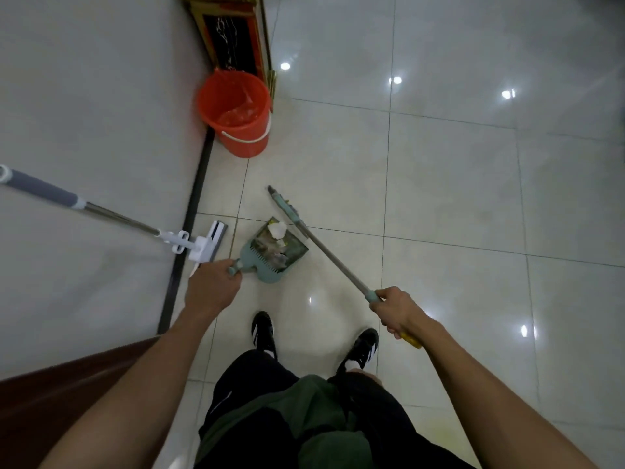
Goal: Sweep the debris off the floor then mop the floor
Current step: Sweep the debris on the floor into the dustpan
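1. The tiled floor (456, 184) fills most of your view, pale and glossy with spots of reflected light; a pale wall (84, 96) rises along your left side, edged by a dark strip at its foot.
2. A red bucket (238, 113) stands on the floor against the wall's corner, ahead of you, with a thin plastic liner inside; behind it is a gold-framed dark panel (231, 38).
3. The mop (111, 216) leans against the wall on your left, its white head (208, 245) down by the dark strip, just beside your left hand.
4. The broom (324, 252) runs slantwise from your right hand forward and to the left; its teal head (287, 209) sits at the far edge of the dustpan.
5. The dustpan (270, 248) lies tilted, mouth away from you, between your two hands, well short of the bucket.
6. Your left hand (211, 289) has its fingers curled round the dustpan's handle, at the pan's near-left corner.
7. Your right hand (395, 311) grips the broom's handle near its top, fingers wrapped tight; a yellow end pokes out behind the palm.
8. The debris (275, 243), with a crumpled white scrap on the far side, lies inside the dustpan, ahead of your left fingers.
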Available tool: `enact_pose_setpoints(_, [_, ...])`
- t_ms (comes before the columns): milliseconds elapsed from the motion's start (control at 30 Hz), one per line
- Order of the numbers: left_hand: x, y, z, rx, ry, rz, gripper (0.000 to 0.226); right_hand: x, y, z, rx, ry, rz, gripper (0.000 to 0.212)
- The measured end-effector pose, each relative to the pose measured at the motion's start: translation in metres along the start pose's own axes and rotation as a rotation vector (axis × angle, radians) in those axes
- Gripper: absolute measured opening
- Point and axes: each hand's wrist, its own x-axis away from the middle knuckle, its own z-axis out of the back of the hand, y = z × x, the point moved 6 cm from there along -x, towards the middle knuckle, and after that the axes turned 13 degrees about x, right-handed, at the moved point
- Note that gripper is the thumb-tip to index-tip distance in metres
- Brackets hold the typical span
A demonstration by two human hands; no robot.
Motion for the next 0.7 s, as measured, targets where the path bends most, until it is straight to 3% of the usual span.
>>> enact_pose_setpoints(167, [0.045, 0.040, -0.029, -0.031, 0.089, 0.127, 0.018, -0.017, 0.034, 0.035, 0.008, -0.034, 0.085, 0.029])
enact_pose_setpoints(333, [0.081, 0.061, -0.055, 0.002, 0.159, 0.222, 0.020, -0.034, 0.054, 0.069, 0.050, -0.040, 0.147, 0.027])
enact_pose_setpoints(700, [0.075, 0.050, -0.081, 0.127, 0.259, 0.411, 0.018, -0.103, 0.003, 0.113, 0.288, -0.023, 0.233, 0.030])
